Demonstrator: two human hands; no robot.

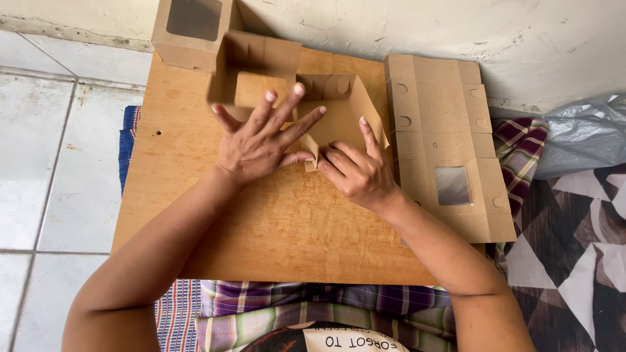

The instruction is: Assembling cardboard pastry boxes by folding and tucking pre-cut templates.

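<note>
Hands first: your left hand (pixel 257 143) lies flat with fingers spread wide, pressing down on the half-folded cardboard box (pixel 326 107) at the middle of the board, gripping nothing. Your right hand (pixel 358 173) sits just right of it, thumb and bent fingers pinching a small near flap (pixel 312 155) of that same box, index finger stretched up along the slanted right wall.

Remaining items, largest to smallest:

1. Wooden board (pixel 280 221): orange-brown, lying across your lap, carrying all the cardboard. Small holes show near its left edge.
2. Flat box blank (pixel 443 143): unfolded brown cardboard with a clear square window at its near end, lying on the right part of the board, just beside your right hand, its right edge overhanging the board.
3. Half-folded cardboard box: open-topped, walls partly raised, at the far middle of the board under both hands.
4. Finished window box (pixel 192 32): brown, closed, clear pane on top, standing at the far left corner against the wall.
5. Partly formed box (pixel 251 68): just right of the finished one, touching it, with flaps upright, beyond your left fingertips.
6. Grey plastic bag (pixel 583 133): crumpled on the floor, far right, well apart from the board.
</note>
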